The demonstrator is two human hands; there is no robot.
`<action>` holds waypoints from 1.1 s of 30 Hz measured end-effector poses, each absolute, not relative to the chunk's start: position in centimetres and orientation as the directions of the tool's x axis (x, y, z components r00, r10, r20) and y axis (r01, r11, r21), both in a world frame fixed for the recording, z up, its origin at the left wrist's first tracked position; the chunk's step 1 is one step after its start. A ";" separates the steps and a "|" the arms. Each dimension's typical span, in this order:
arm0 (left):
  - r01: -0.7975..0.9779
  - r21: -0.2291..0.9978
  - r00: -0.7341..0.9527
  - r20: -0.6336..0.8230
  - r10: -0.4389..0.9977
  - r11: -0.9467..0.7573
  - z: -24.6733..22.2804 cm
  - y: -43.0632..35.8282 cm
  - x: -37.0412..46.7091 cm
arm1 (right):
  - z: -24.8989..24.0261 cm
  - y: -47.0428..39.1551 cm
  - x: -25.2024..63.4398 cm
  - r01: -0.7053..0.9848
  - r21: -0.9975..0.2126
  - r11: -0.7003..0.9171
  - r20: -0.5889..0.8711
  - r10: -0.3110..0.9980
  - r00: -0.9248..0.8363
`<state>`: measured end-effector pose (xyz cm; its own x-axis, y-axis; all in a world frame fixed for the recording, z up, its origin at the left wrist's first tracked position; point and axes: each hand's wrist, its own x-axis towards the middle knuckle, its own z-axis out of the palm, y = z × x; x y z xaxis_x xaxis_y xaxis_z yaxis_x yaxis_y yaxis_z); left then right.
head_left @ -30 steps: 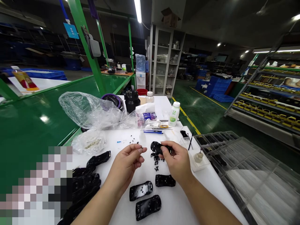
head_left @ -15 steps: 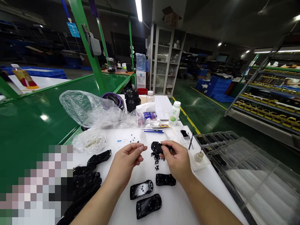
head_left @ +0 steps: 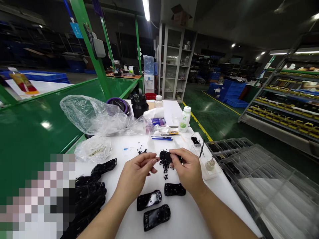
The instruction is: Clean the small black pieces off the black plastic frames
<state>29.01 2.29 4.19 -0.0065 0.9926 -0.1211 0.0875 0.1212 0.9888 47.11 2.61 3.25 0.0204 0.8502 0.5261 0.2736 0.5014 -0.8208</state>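
Note:
My right hand grips a black toy car chassis between thumb and fingers, above the white tabletop. My left hand is closed in a pinch just left of the chassis front; what sits between its fingertips is too small to make out. Beneath the held chassis lies a scatter of tiny black parts, and a second small group of black bits is beyond my left hand. Three more chassis rest nearer me: one on the right, one on the left, one closest.
Black chassis are heaped at the left edge. Plastic bags, a blue pen-like tool and a white bottle stand or lie farther back. On the right are a clear tray with a small glass jar and compartmented plastic trays.
My left hand has moved slightly right, its pinched fingertips now close to the chassis edge. The right hand keeps its hold on the chassis. The whole view has shifted a little.

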 end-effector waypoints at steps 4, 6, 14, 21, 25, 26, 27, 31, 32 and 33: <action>0.154 0.982 0.004 -0.109 0.994 0.107 4.3 2.3 29.2 | 3.1 2.7 47.1 0.285 -0.804 0.522 0.546 0.837 0.006; 0.179 0.978 0.009 -0.109 0.994 0.105 4.4 2.3 29.3 | 2.9 2.7 47.0 0.286 -0.797 0.532 0.554 0.832 -0.005; 0.225 0.968 0.017 -0.118 0.993 0.111 4.8 2.1 29.5 | 2.9 2.8 47.0 0.285 -0.774 0.566 0.577 0.815 -0.052; 0.279 0.957 0.040 -0.098 0.994 0.083 4.9 2.2 29.3 | 3.6 2.7 47.0 0.291 -0.749 0.595 0.599 0.796 -0.087; 0.318 0.944 0.079 -0.114 0.990 0.083 5.2 2.1 29.0 | 3.8 2.7 47.2 0.287 -0.734 0.615 0.608 0.784 -0.126; 0.327 0.941 0.092 -0.121 0.988 0.084 5.3 2.1 28.9 | 3.8 2.7 47.3 0.285 -0.730 0.622 0.610 0.780 -0.138; 0.331 0.939 0.103 -0.129 0.986 0.088 5.4 2.1 28.9 | 3.9 2.7 47.4 0.282 -0.725 0.629 0.614 0.775 -0.149; 0.327 0.939 0.121 -0.152 0.981 0.106 5.5 2.0 28.9 | 4.1 2.6 47.4 0.271 -0.716 0.643 0.620 0.765 -0.176; 0.327 0.939 0.125 -0.157 0.980 0.109 5.5 2.1 28.9 | 4.2 2.6 47.5 0.268 -0.718 0.642 0.618 0.765 -0.180; 0.325 0.939 0.131 -0.160 0.978 0.110 5.5 2.1 28.9 | 4.2 2.6 47.5 0.266 -0.720 0.641 0.615 0.767 -0.183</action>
<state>28.91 2.08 5.55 0.1310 0.9783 -0.1603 0.3250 0.1103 0.9392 47.46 2.62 4.25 -0.1831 0.7671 0.6149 0.2657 0.6408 -0.7203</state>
